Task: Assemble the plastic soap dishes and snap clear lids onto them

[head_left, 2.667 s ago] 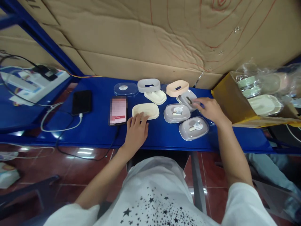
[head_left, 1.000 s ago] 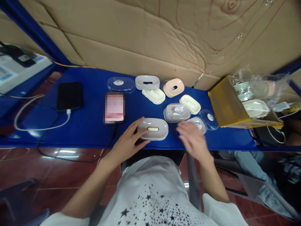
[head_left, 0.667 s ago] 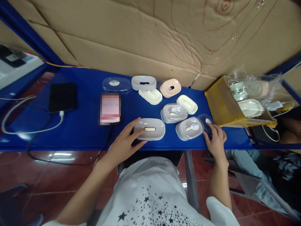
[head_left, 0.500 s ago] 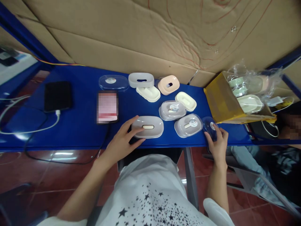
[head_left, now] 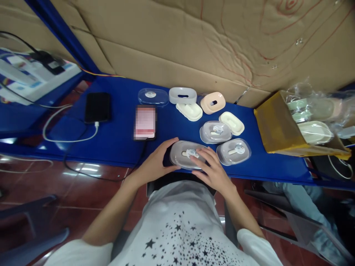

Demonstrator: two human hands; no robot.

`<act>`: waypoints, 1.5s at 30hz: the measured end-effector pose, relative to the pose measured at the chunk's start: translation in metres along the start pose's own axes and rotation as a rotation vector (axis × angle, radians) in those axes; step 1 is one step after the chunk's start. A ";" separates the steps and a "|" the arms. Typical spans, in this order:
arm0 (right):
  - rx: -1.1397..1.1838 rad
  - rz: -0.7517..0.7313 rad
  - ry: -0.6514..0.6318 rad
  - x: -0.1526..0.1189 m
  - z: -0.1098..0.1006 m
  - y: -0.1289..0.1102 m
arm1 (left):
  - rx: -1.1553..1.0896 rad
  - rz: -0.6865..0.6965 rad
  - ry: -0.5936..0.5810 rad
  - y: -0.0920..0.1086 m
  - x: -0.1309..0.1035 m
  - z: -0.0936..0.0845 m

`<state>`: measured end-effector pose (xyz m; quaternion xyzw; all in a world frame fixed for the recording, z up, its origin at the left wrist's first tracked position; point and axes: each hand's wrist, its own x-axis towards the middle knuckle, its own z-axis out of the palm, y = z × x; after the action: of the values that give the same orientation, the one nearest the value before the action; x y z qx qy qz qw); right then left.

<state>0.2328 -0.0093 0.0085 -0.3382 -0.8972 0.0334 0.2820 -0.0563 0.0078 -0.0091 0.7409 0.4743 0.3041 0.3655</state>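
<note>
The grey oval dish (head_left: 177, 161), clear lid (head_left: 185, 147) over it, sits near the blue table (head_left: 122, 151)'s front edge. The left hand (head_left: 155, 162), spread wide, clasps its left end; the right hand (head_left: 215, 169), half curled, touches the lid, grip unclear. Lopsided pressure could skew the lid.

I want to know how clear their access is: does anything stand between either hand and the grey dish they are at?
Only the clear lid over the grey dish, under the right hand. Nothing visible stands between the left hand and the dish's left end.
</note>
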 end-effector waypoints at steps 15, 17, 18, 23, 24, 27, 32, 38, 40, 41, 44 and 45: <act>0.025 -0.014 -0.039 0.005 0.014 0.007 | 0.080 0.082 -0.037 -0.003 0.004 0.001; 0.022 -0.016 -0.023 0.003 0.014 0.006 | 0.097 0.080 -0.045 -0.002 0.004 0.001; 0.017 -0.020 -0.014 0.002 0.014 0.006 | 0.102 0.082 -0.051 -0.001 0.004 0.001; 0.000 -0.034 0.072 -0.004 0.016 0.003 | 0.117 0.095 -0.051 0.000 0.005 0.002; 0.001 -0.017 0.081 -0.005 0.017 0.002 | 0.118 0.094 -0.048 0.000 0.005 0.002; 0.005 0.031 0.087 -0.009 0.019 0.000 | 0.126 0.089 -0.044 0.000 0.005 0.002; -0.003 0.001 0.055 -0.010 0.016 0.001 | 0.119 0.100 -0.049 0.001 0.005 0.001; -0.021 -0.028 -0.029 -0.006 0.010 0.004 | 0.110 0.107 -0.028 -0.001 0.006 0.001; -0.012 -0.048 -0.040 -0.004 0.008 0.006 | 0.124 0.118 -0.035 -0.001 0.005 0.001; -0.002 -0.050 -0.042 -0.002 0.007 0.008 | 0.132 0.121 -0.041 -0.001 0.005 0.001; 0.033 -0.028 -0.043 0.001 0.006 0.013 | 0.147 0.117 -0.053 0.000 0.006 0.000; 0.038 -0.023 -0.043 0.001 0.007 0.014 | 0.152 0.116 -0.057 0.001 0.006 0.000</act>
<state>0.2368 0.0034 -0.0008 -0.3214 -0.9061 0.0545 0.2695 -0.0537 0.0129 -0.0076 0.8011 0.4416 0.2667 0.3035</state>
